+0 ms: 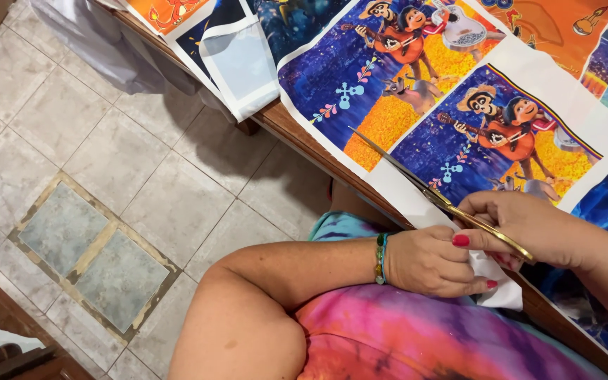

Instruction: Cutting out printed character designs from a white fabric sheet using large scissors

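Head view shows us seated at a wooden table (297, 134), looking down at our two hands over a long printed cloth (416, 105). Our right hand (529, 229) has its grip closed around the handles of a pair of gold scissors (423, 186); the fingers wrap the loops fully. The blades lie nearly closed, resting on the white strip between two coloured cartoon panels, tips pointing away from us. Our left hand (431, 262) has its grip closed on the near white edge of the cloth, thumb and fingers pinching it just beside the scissor handles; the two hands touch. A beaded bracelet (381, 258) sits on the left wrist. The cloth covers the table and overhangs its near edge. Grey floor tiles (107, 162) lie to the left.
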